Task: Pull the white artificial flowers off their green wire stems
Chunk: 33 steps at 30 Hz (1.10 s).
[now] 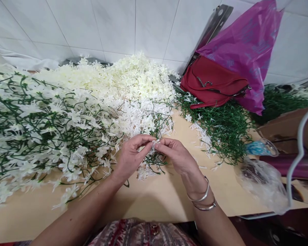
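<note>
Both hands meet over the middle of the table, fingertips almost touching. My left hand (133, 152) pinches a small white flower piece (154, 145) between thumb and forefinger. From the other side my right hand (177, 153), with two silver bangles at its wrist, pinches the same piece. Green stems (155, 159) hang or lie just below the fingers; whether they join the piece is unclear. Behind the hands are loose white stamens (133, 116) and a heap of cream petals (141, 77).
White flowers on green stems (51, 130) cover the left side. Green stems (223, 126) lie at right, beneath a red bag (213, 80) and purple plastic bag (243, 48). A clear plastic bag (264, 182) and grey tube (295, 164) are at far right.
</note>
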Available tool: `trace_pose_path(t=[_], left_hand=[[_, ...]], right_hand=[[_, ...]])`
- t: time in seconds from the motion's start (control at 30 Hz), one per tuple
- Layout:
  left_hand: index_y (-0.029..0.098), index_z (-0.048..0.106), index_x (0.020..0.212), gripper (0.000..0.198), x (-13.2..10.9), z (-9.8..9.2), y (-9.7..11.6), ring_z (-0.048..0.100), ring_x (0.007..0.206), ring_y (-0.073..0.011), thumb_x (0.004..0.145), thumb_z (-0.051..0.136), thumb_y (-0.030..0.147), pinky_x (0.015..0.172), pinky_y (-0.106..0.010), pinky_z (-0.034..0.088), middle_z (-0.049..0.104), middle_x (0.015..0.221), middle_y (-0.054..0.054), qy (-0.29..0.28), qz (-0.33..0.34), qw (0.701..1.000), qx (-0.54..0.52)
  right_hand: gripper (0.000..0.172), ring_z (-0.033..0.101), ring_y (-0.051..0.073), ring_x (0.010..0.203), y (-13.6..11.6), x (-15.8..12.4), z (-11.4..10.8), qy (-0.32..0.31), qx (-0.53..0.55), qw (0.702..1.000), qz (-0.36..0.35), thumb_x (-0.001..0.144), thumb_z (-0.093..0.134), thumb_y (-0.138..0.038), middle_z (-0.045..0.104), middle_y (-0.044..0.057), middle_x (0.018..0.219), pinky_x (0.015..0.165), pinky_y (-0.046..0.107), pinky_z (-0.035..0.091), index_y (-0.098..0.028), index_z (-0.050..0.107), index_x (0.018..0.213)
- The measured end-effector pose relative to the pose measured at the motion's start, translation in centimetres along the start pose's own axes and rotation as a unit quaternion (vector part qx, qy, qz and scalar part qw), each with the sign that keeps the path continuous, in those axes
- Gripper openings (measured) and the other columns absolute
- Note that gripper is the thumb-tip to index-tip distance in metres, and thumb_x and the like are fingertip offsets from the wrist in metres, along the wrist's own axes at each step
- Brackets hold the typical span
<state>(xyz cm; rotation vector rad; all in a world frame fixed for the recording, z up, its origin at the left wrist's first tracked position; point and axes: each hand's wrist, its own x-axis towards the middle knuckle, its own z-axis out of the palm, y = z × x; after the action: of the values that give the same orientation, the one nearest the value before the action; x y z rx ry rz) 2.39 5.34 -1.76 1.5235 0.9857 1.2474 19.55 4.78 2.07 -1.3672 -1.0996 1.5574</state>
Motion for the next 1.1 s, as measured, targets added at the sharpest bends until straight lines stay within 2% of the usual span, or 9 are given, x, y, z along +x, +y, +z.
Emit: trace_pose_path(t=[0.13, 0.27, 0.37, 0.5, 0.63, 0.73, 0.87, 1.0, 1.1], left_hand=[[0.021, 0.078, 0.102, 0.012, 0.2, -0.1, 0.1, 0.072, 0.101, -0.0176, 0.096, 0.068, 0.021, 0.092, -0.031, 0.058, 0.077, 0.106, -0.007, -0.004, 0.038, 0.999, -0.007], [0.021, 0.079, 0.1, 0.011, 0.4, -0.1, -0.1, 0.071, 0.101, -0.017, 0.095, 0.069, 0.021, 0.092, -0.03, 0.056, 0.077, 0.105, -0.006, 0.011, 0.037, 0.999, -0.01], [0.021, 0.079, 0.098, 0.009, 0.5, 0.1, 0.0, 0.071, 0.095, -0.0158, 0.093, 0.073, 0.023, 0.088, -0.028, 0.056, 0.077, 0.101, -0.005, 0.029, -0.001, 0.998, -0.051], [0.019, 0.079, 0.098, 0.013, 0.7, 0.2, 0.6, 0.071, 0.088, -0.0157, 0.089, 0.078, 0.029, 0.085, -0.028, 0.058, 0.078, 0.093, -0.004, 0.028, -0.086, 0.986, -0.142], [0.017, 0.08, 0.097, 0.018, 0.8, 0.1, 0.9, 0.072, 0.09, -0.0176, 0.086, 0.081, 0.032, 0.088, -0.03, 0.058, 0.079, 0.093, -0.005, 0.021, -0.113, 0.979, -0.166], [0.018, 0.081, 0.095, 0.019, 0.8, 0.0, 0.7, 0.071, 0.086, -0.0163, 0.083, 0.083, 0.033, 0.085, -0.029, 0.058, 0.079, 0.093, -0.005, 0.028, -0.113, 0.978, -0.171], [0.018, 0.081, 0.094, 0.019, 0.7, 0.1, 0.3, 0.071, 0.081, -0.0142, 0.082, 0.084, 0.033, 0.08, -0.026, 0.059, 0.079, 0.088, -0.004, 0.015, -0.114, 0.977, -0.177], [0.018, 0.077, 0.103, 0.021, 0.5, 0.5, 0.2, 0.075, 0.09, -0.0152, 0.085, 0.082, 0.029, 0.087, -0.027, 0.06, 0.081, 0.096, -0.004, -0.004, -0.114, 0.972, -0.204], [0.019, 0.074, 0.109, 0.024, 0.2, 0.7, 0.4, 0.076, 0.096, -0.016, 0.087, 0.081, 0.026, 0.091, -0.029, 0.061, 0.081, 0.101, -0.005, -0.003, -0.093, 0.976, -0.199]], right_hand=[[0.038, 0.04, 0.012, 0.062, 0.2, 0.3, -0.1, 0.004, 0.013, 1.0, -0.012, 0.067, 0.083, -0.049, 0.052, -0.004, 0.062, 0.063, 0.029, 0.03, -0.019, 0.061, 0.063], [0.03, 0.047, 0.013, 0.066, 1.2, 0.8, 0.2, 0.056, 0.004, 0.996, -0.071, 0.07, 0.083, -0.043, 0.058, -0.003, 0.068, 0.067, 0.03, 0.036, -0.019, 0.065, 0.07], [0.021, 0.05, 0.014, 0.069, 1.6, 0.8, 0.9, 0.096, -0.001, 0.985, -0.141, 0.074, 0.081, -0.034, 0.061, -0.003, 0.075, 0.067, 0.03, 0.038, -0.021, 0.067, 0.082], [0.01, 0.053, 0.015, 0.075, 1.7, 0.5, 1.8, 0.135, -0.055, 0.962, -0.233, 0.083, 0.075, -0.025, 0.063, -0.001, 0.084, 0.071, 0.03, 0.041, -0.023, 0.072, 0.093], [0.009, 0.056, 0.017, 0.076, 1.8, 0.8, 1.8, 0.123, -0.038, 0.967, -0.219, 0.086, 0.074, -0.028, 0.064, 0.0, 0.084, 0.072, 0.032, 0.044, -0.023, 0.073, 0.093], [0.011, 0.06, 0.017, 0.082, 1.9, 1.0, 1.4, 0.106, -0.052, 0.967, -0.228, 0.086, 0.073, -0.025, 0.067, 0.002, 0.094, 0.073, 0.032, 0.045, -0.024, 0.075, 0.097], [0.008, 0.064, 0.02, 0.096, 1.9, 1.0, 1.0, 0.11, -0.118, 0.943, -0.29, 0.088, 0.071, -0.018, 0.069, 0.005, 0.104, 0.077, 0.032, 0.047, -0.023, 0.076, 0.089], [0.01, 0.065, 0.02, 0.099, 2.1, 0.7, 1.1, 0.166, -0.173, 0.903, -0.358, 0.093, 0.067, -0.016, 0.069, 0.005, 0.102, 0.087, 0.036, 0.05, -0.024, 0.073, 0.092], [0.01, 0.066, 0.021, 0.101, 2.2, 0.4, 1.2, 0.169, -0.185, 0.89, -0.382, 0.096, 0.065, -0.018, 0.069, 0.004, 0.102, 0.094, 0.038, 0.051, -0.025, 0.07, 0.093]])
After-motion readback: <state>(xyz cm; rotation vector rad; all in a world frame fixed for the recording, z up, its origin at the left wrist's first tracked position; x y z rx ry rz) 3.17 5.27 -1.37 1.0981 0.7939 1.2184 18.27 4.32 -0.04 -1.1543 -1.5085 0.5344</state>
